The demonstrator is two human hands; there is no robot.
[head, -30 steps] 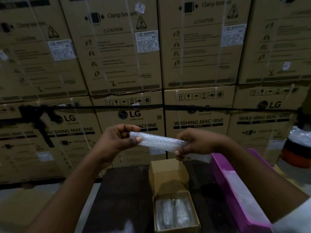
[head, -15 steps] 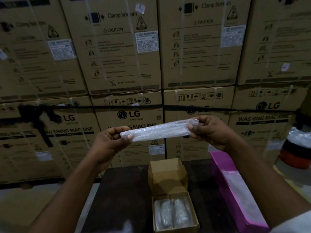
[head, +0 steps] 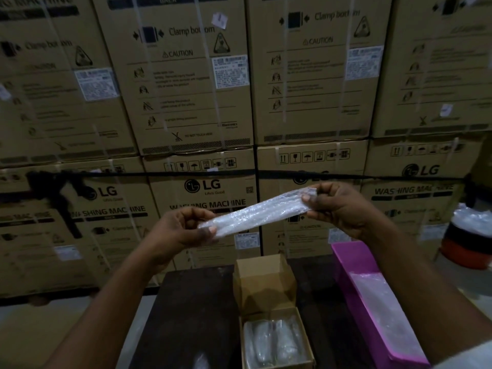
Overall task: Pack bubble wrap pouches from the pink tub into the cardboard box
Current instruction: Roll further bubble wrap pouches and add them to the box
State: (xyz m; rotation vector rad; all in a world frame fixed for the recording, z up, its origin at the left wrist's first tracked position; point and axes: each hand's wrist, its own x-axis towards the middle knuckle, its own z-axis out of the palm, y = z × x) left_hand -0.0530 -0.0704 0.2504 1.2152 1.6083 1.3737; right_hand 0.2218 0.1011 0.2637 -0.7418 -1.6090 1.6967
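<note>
Pouch point(head: 257, 211) stretched between our hands, above the table point(head: 191, 315): left hand point(head: 183, 230) pinches its lower end, right hand point(head: 338, 206) its raised end. Below, we see the open box point(head: 266, 286) holding pouches, tub point(head: 372, 302) beside it.

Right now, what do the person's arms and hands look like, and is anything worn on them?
Both hands, left and right, are bare: no gloves, rings or watch visible. Both forearms are uncovered. A light, whitish sleeve shows at the right upper arm, at the frame's bottom right corner. No sleeve shows on the left arm.
</note>
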